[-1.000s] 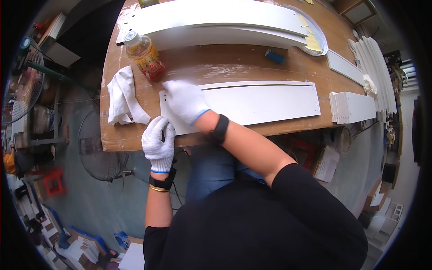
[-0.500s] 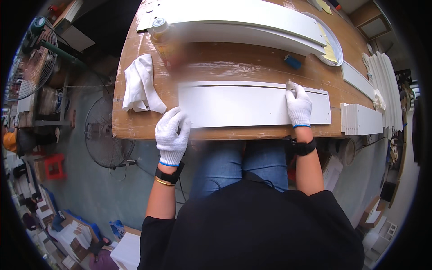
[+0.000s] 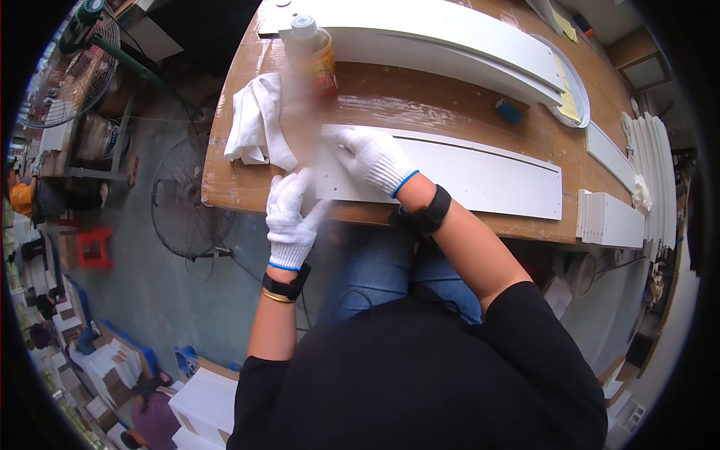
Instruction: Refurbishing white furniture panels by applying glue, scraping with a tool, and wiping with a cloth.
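Note:
A long white panel with a dark groove along its far edge lies at the table's near side. My right hand, in a white knit glove, is over the panel's left end. Its fingers stretch left near the far corner, thumb apart from them; a blurred patch hides whether the tips press on it. Just off that same end is my left hand, gloved too, fingers up and thumb spread, nothing visible in it. A crumpled white cloth lies to its upper left. Beyond the hands stands a white-capped bottle, partly blurred.
Long white boards are stacked at the table's far side, beside a round tray and a small blue block. More white panels stand at the right edge. A floor fan is left of the brown table.
My right hand has moved left along the panel, from its right part to its left end. The left hand stays near that end, its thumb spread wider. The whole view has shifted slightly.

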Motion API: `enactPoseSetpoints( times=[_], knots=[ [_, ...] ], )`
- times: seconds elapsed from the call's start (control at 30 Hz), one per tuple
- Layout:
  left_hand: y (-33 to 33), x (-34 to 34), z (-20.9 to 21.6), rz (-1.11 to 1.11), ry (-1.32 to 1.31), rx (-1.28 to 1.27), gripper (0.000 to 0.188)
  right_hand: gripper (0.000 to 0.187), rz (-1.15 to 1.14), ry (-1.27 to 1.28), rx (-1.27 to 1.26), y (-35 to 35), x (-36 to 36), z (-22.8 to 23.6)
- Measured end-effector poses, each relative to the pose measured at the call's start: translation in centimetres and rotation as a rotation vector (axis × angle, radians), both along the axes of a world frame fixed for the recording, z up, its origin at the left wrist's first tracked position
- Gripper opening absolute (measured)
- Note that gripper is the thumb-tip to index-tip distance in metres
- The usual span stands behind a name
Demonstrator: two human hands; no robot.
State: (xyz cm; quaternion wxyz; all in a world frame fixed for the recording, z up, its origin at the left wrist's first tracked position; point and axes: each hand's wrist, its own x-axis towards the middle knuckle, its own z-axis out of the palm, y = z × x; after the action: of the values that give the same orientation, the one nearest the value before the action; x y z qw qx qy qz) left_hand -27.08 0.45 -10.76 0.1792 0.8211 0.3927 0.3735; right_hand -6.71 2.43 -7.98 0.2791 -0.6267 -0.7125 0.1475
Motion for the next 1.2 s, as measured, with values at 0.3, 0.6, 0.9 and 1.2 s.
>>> enactPoseSetpoints(
  times=[0.3, 0.6, 0.9, 1.2],
  knots=[
    [0.2, 0.0, -0.2, -0.038, -0.028, -0.047, 0.061, 0.022, -0.002, 0.061, 0.005, -0.3, -0.6, -0.3],
    [-0.3, 0.6, -0.6, 0.089, -0.053, 0.019, 0.085, 0.026, 0.049, 0.062, -0.010, -1.4, -0.1, 0.3],
    [-0.1, 0.7, -0.5, 0.052, -0.119, -0.016, 0.090, 0.033, 0.074, 0.271, -0.175, -2.6, -0.4, 1.1],
    [-0.4, 0.0, -0.3, 0.032, -0.117, -0.011, 0.080, 0.025, 0.070, 0.244, -0.306, -2.6, 1.2, 2.7]
  ],
)
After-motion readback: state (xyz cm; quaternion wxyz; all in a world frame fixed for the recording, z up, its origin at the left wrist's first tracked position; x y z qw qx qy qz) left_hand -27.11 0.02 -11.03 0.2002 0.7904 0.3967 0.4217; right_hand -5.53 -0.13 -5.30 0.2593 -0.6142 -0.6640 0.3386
